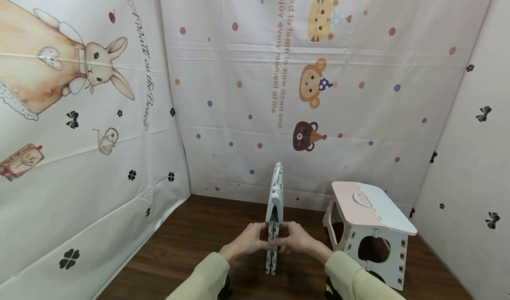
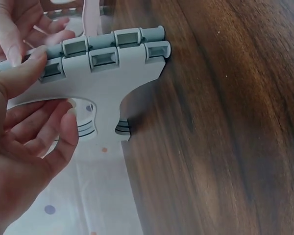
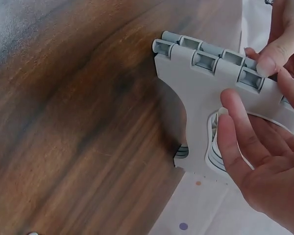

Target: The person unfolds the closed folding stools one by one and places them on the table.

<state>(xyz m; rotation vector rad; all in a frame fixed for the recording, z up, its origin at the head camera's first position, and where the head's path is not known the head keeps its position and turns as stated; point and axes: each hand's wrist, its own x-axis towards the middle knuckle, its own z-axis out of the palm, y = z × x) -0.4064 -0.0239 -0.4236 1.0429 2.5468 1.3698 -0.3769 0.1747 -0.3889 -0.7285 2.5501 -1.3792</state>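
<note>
A folded step stool (image 1: 276,198), white-grey, stands on edge on the wooden floor in front of me, thin side toward the head camera. My left hand (image 1: 252,238) grips it from the left, thumb over the row of hinge knuckles (image 2: 102,58) and fingers curled at the cutout in the leg panel (image 2: 108,90). From the right, my right hand (image 1: 296,238) holds the same stool, its thumb at the hinge edge and its fingers (image 3: 240,127) bent by the panel's cutout. Both thumbs come close together along the hinge edge in the head view.
An unfolded stool (image 1: 374,207) with a pink and pale top and a carry handle (image 1: 362,200) stands to the right. Patterned cloth walls (image 1: 235,100) surround the dark wooden floor (image 1: 179,251) on the left, back and right.
</note>
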